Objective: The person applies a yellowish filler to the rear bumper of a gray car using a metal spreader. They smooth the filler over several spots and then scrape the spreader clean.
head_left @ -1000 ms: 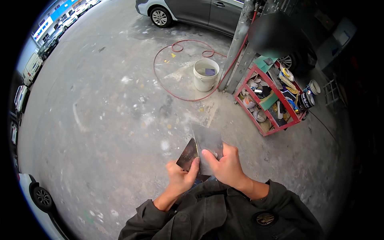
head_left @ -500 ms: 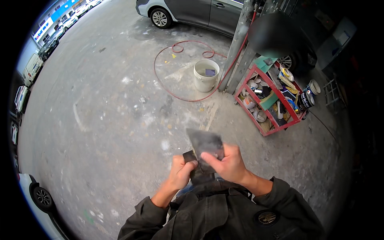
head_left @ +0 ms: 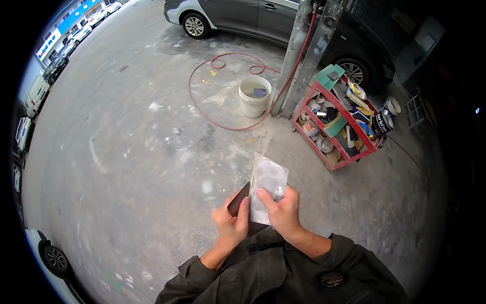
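Note:
In front of my body, my right hand (head_left: 284, 210) grips a flat, dusty grey rectangular piece (head_left: 270, 177), its thumb lying across the face. A yellowish line runs along the left edge of this piece. My left hand (head_left: 230, 225) is closed on a dark brown sheet (head_left: 239, 200) that looks like sandpaper, its thumb against the lower left edge of the grey piece. The sheet passes behind the grey piece, and a dark corner shows again below it. Whether the two are joined is hidden.
Ahead, a white bucket (head_left: 254, 104) stands on the concrete floor (head_left: 152, 167) inside a looped red hose (head_left: 190, 86). Beside a metal post (head_left: 287, 83) is a red cart (head_left: 331, 144) loaded with cans and tools. A grey car (head_left: 238, 17) stands at the back, a white one (head_left: 43, 263) lower left.
The grey piece has turned upward and its pale, dusty face now shows clearly. My right hand has tilted with it. My left hand keeps hold of the dark sheet.

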The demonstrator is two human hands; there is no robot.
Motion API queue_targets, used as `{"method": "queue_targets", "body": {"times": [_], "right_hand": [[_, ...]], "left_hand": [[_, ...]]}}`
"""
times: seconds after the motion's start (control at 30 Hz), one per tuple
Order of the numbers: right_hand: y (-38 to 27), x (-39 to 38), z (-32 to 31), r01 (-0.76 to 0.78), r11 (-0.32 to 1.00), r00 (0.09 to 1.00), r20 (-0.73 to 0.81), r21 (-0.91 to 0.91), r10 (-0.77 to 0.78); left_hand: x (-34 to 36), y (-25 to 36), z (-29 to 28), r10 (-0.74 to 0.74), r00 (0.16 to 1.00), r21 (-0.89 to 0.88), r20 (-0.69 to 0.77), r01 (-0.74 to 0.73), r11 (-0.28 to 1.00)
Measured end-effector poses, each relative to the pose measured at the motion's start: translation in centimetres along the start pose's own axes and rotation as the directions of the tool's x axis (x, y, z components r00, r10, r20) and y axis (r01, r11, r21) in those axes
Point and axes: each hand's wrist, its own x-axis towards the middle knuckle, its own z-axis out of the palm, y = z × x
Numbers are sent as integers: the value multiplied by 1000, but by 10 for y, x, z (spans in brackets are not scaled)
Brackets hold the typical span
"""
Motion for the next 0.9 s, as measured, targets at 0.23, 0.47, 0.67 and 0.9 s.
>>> {"method": "queue_targets", "body": {"times": [0.23, 0.47, 0.67, 0.9], "right_hand": [[-7, 7, -9, 126, 975, 971, 223, -182, -84], [7, 48, -14, 62, 997, 985, 160, 49, -69], [10, 63, -25, 40, 999, 995, -89, 21, -38], [38, 6, 5, 305, 923, 952, 64, -233, -298]], "left_hand": [[10, -17, -24, -157, 852, -6, 499, 185, 983], [10, -20, -18, -261, 813, -270, 520, 446, 853], [14, -36, -12, -544, 810, -531, 218, 567, 630], [17, -39, -3, -533, 846, -503, -16, 454, 735]]}}
